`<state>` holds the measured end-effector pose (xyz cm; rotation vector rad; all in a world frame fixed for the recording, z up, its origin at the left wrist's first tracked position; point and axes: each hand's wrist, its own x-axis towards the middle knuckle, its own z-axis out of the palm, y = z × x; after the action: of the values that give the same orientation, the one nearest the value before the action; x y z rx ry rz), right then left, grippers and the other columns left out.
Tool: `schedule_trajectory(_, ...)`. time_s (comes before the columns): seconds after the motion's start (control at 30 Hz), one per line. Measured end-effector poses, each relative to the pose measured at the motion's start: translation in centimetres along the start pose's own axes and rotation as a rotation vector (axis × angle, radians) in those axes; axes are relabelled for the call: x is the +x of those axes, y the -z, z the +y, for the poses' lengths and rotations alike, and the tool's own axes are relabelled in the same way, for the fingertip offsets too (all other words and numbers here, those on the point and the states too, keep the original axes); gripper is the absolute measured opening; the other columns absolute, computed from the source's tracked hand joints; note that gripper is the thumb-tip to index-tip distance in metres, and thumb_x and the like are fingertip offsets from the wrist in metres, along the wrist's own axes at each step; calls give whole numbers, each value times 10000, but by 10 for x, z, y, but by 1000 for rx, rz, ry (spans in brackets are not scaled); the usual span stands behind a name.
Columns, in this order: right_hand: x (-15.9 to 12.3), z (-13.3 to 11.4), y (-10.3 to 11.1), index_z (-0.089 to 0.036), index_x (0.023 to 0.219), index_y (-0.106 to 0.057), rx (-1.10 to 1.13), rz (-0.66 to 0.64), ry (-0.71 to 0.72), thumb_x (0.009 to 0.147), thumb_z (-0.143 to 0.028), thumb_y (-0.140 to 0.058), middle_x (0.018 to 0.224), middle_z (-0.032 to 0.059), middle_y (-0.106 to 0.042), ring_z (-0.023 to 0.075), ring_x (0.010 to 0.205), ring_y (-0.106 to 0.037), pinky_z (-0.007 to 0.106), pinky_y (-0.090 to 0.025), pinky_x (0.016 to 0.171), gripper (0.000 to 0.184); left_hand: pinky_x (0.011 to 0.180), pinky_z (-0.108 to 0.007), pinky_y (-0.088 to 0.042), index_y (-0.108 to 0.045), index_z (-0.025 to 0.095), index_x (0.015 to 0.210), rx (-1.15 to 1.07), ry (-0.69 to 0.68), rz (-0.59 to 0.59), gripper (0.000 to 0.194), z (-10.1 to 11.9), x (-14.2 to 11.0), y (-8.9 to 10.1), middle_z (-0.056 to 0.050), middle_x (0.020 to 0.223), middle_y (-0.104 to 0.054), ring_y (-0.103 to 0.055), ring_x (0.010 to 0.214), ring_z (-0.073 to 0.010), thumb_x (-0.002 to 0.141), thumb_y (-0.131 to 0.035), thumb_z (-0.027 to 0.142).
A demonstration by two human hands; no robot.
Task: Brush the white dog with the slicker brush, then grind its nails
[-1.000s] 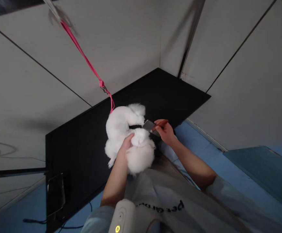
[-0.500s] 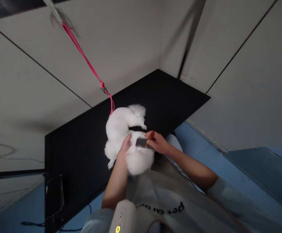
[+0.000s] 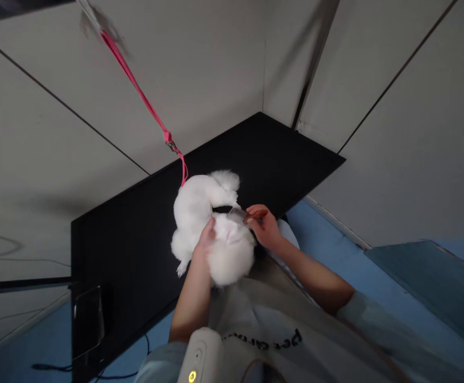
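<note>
A white fluffy dog [image 3: 194, 205] lies curled on the black grooming table [image 3: 144, 239], its round head [image 3: 230, 260] near my apron. My left hand [image 3: 207, 236] grips the side of the head, thumb on top, the other fingers hidden behind fur. In my right hand [image 3: 267, 229] is a slicker brush [image 3: 239, 213] with an orange-brown handle. The brush's flat grey head is tilted, just above the face and close to a paw; whether it touches the fur I cannot tell.
A pink leash [image 3: 136, 88] runs from a wall mount down to the dog. At the table's left end lies a dark, glossy flat object [image 3: 88, 322]. A white device [image 3: 202, 356] with a yellow light sits at my chest. Pale walls border the table's far side.
My right hand has moved the brush up and slightly right, off the dog's face, and tilted it. The left hand keeps its hold on the head.
</note>
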<state>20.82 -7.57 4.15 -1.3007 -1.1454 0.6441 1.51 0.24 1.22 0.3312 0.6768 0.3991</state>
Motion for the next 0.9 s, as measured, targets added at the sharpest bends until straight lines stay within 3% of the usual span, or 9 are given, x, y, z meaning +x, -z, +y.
schedule_trajectory(0.07, -2, 1, -1, -216, 931, -562, 14, -82, -53, 809, -300, -560, 933, 53, -638, 196, 852, -618, 363, -516, 787, 148, 884, -418, -473, -641, 96, 1023, 10, -2, 16, 553, 0, 0, 0, -115, 811, -708, -671, 858, -304, 844, -459, 587)
schedule_trajectory(0.13, -5, 2, -2, -214, 952, -558, 3, -3, -85, 814, -305, -551, 977, 64, -634, 203, 889, -617, 371, -512, 810, 165, 884, -412, -475, -641, 99, 1016, 17, -20, 45, 538, 0, 0, 0, -117, 807, -708, -673, 853, -304, 837, -481, 580)
schedule_trajectory(0.23, -9, 4, -4, -221, 916, -537, 6, 116, -13, 819, -311, -553, 1012, 73, -620, 212, 961, -601, 387, -491, 874, 133, 889, -424, -477, -633, 111, 1060, 27, -12, 44, 541, 0, 0, 1, -122, 829, -710, -671, 883, -315, 827, -499, 581)
schedule_trajectory(0.37, -12, 6, -5, -225, 934, -546, 44, -52, -50, 817, -317, -555, 952, 56, -630, 200, 899, -611, 378, -506, 835, 149, 899, -434, -475, -632, 126, 1061, 24, -17, 18, 507, 0, 2, 4, -112, 847, -716, -669, 928, -319, 851, -473, 559)
schedule_trajectory(0.53, -8, 3, -2, -230, 905, -521, -1, 281, 4, 825, -329, -548, 1020, 75, -595, 211, 1002, -581, 399, -466, 931, 130, 907, -401, -480, -635, 113, 1041, 24, -37, 78, 462, 0, 6, 6, -107, 824, -721, -675, 930, -305, 822, -548, 511)
schedule_trajectory(0.57, -9, 3, -3, -232, 896, -520, 7, 272, 21, 830, -328, -544, 1008, 72, -596, 209, 997, -582, 398, -465, 931, 119, 908, -400, -480, -633, 111, 1045, 17, -32, 66, 479, 0, 6, 5, -112, 841, -722, -675, 928, -303, 814, -555, 524)
schedule_trajectory(0.7, -11, 7, -3, -228, 940, -543, 66, 8, -70, 830, -322, -539, 946, 56, -619, 194, 879, -608, 372, -505, 820, 145, 904, -407, -477, -627, 107, 1058, -7, -17, 58, 517, 2, 2, -2, -111, 840, -718, -677, 910, -304, 834, -505, 556)
schedule_trajectory(0.83, -10, 10, -1, -225, 898, -523, 31, 241, -19, 817, -310, -549, 979, 70, -603, 205, 949, -585, 393, -477, 883, 121, 880, -410, -482, -637, 83, 1042, 4, 7, 78, 546, 2, 0, -5, -124, 807, -706, -674, 895, -314, 869, -438, 561)
schedule_trajectory(0.9, -10, 9, -2, -226, 880, -526, 24, 162, 4, 812, -309, -558, 969, 63, -609, 204, 949, -582, 389, -476, 885, 113, 869, -412, -485, -634, 75, 1058, 4, 1, 56, 575, 2, 0, -4, -127, 811, -703, -672, 883, -315, 873, -421, 576)
